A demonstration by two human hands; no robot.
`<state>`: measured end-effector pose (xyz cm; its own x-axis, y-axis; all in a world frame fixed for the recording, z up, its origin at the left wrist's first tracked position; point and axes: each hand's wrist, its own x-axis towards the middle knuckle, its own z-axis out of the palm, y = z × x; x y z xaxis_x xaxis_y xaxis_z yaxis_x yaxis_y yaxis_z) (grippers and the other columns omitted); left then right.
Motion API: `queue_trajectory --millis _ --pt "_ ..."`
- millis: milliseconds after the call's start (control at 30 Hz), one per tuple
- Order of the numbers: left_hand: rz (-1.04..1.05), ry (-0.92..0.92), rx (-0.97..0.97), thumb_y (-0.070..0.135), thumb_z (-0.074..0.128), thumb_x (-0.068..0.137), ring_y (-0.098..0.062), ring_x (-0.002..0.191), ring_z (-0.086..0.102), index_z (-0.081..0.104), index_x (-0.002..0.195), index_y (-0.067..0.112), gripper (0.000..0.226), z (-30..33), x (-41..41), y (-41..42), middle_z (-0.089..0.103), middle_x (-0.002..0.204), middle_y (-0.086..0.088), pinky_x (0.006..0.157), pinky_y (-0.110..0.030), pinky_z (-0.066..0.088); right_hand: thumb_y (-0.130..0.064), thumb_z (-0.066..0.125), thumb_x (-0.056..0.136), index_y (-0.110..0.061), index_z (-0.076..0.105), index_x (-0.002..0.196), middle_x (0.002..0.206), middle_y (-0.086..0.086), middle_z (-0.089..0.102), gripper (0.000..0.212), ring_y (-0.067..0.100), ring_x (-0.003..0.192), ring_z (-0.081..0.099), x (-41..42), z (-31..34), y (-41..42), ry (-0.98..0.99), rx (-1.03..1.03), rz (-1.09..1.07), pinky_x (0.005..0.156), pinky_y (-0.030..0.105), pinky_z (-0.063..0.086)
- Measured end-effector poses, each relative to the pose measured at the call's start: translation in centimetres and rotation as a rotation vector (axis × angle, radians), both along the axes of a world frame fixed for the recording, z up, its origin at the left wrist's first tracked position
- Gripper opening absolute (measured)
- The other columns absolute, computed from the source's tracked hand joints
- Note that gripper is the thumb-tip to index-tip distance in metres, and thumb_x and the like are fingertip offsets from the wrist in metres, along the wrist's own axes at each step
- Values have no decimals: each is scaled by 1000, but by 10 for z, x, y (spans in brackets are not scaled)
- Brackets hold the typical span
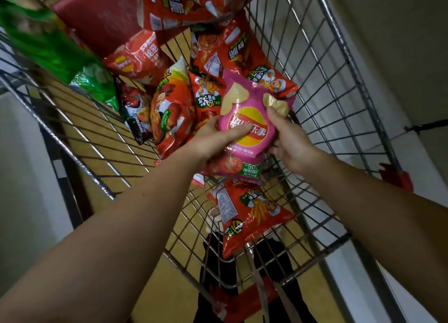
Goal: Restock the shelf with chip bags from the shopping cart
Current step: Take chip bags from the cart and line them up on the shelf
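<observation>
1. Nearest the camera, at the cart's (286, 281) near wire edge, an orange-red chip bag (247, 220) lies against the mesh, untouched. It looks an easy one to take later.
2. Just beyond it, both hands meet on the pink chip bag (247, 118), which is lifted a little above the heap toward the cart's right side.
3. The left hand (213, 138) has its grip closed on the bag's left edge: thumb flat across the printed front, the other fingers hidden behind.
4. The right hand (288, 140) pinches the bag's right edge, thumb on the front near the printed chip, fingers curled under.
5. To do this step well, I judge: hold by the seams rather than squeezing the puffed middle, so the chips stay whole, and lift straight up clear of the wire sides.
6. Farther in, red bags (174, 114) crowd the cart's middle and far end, with a green bag (53, 48) at the far left edge.
7. No shelf is in view.
</observation>
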<state>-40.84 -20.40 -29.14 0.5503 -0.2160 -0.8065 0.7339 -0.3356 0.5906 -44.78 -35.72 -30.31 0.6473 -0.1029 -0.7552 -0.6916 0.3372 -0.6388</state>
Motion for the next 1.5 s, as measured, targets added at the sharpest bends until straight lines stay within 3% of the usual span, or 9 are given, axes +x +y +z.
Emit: queue_trajectory --millis 100,200,333,500,733,900,1167,1367,1500 --pt "-62 20 19 37 80 64 -13 76 71 54 121 14 67 7 -2 15 71 103 -4 67 -27 57 -50 45 92 -27 59 104 102 0 69 29 14 93 66 -4 9 7 -5 36 97 80 31 53" --pt "-98 49 90 32 80 66 -21 86 69 52 123 13 65 12 -8 29 69 108 -6 69 -31 57 -53 32 96 -20 50 129 122 9 60 50 24 107 60 -21 11 12 84 -80 239 84 36 49" --pt "-105 112 149 24 81 69 -19 81 67 48 127 14 67 19 -19 38 68 103 -5 56 -26 53 -33 42 99 -4 50 131 133 15 52 44 28 120 50 -53 3 9 219 -538 901 93 29 39" --pt "-70 116 167 25 83 66 -24 87 67 47 129 16 73 23 -24 39 66 111 -8 62 -31 54 -52 56 87 -16 24 148 151 11 31 77 28 135 35 -72 0 5 284 -509 1231 108 34 34" --pt "-42 69 173 22 84 62 -27 93 67 44 130 16 79 29 -22 43 66 112 -7 78 -41 57 -47 70 78 -14 42 135 133 8 51 71 24 117 52 -80 -15 19 188 -555 1209 95 30 42" --pt "59 -58 121 21 82 56 -23 95 66 45 132 16 85 50 -10 45 67 111 -5 73 -34 55 -40 69 80 -14 40 137 123 7 58 69 23 98 62 -55 -8 -5 195 -429 830 87 35 52" --pt "-45 -189 175 13 81 69 -15 92 60 40 128 18 72 67 2 38 61 107 3 72 -25 49 -44 59 87 -5 52 120 83 12 63 51 19 57 64 -12 14 -46 369 -242 248 45 24 55" --pt "86 -143 290 29 84 67 -27 112 57 35 138 18 87 37 -9 32 57 124 -3 95 -43 48 -38 64 73 -8 41 135 131 11 52 73 21 121 50 -3 14 -36 110 246 -54 89 35 48" --pt "178 -144 351 31 82 70 -29 115 55 32 139 14 86 25 -8 33 54 127 -5 97 -46 47 -17 71 78 -16 47 130 129 4 56 57 20 116 53 -6 -3 -25 39 -238 329 102 42 40"
